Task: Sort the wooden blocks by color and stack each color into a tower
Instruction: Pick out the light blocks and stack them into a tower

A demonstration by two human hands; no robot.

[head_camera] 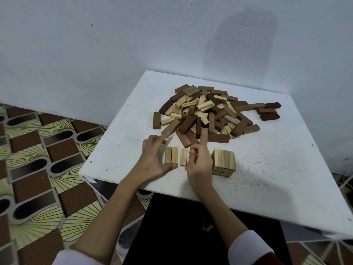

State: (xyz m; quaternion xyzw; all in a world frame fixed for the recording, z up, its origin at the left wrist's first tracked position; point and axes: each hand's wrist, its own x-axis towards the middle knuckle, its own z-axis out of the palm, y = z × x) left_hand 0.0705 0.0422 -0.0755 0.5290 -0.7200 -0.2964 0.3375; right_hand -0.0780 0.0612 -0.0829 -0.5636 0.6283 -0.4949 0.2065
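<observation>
A mixed pile of dark brown, mid-brown and pale wooden blocks (206,111) lies on the far half of the white table (267,169). Near the front, two pale blocks (171,155) lie side by side, with a third pale block (183,157) just to their right. A low tower of pale blocks (223,161) stands further right. My left hand (154,157) is spread beside the pair, thumb at their near ends and index finger raised. My right hand (198,165) has curled fingers and holds a tan block (203,135) upright, its lower end hidden behind the fingers.
A few dark blocks (268,111) lie apart at the pile's right. A pale wall rises directly behind the table. A patterned floor mat (38,150) spreads to the left, and a dark surface (172,226) sits below the table's front edge.
</observation>
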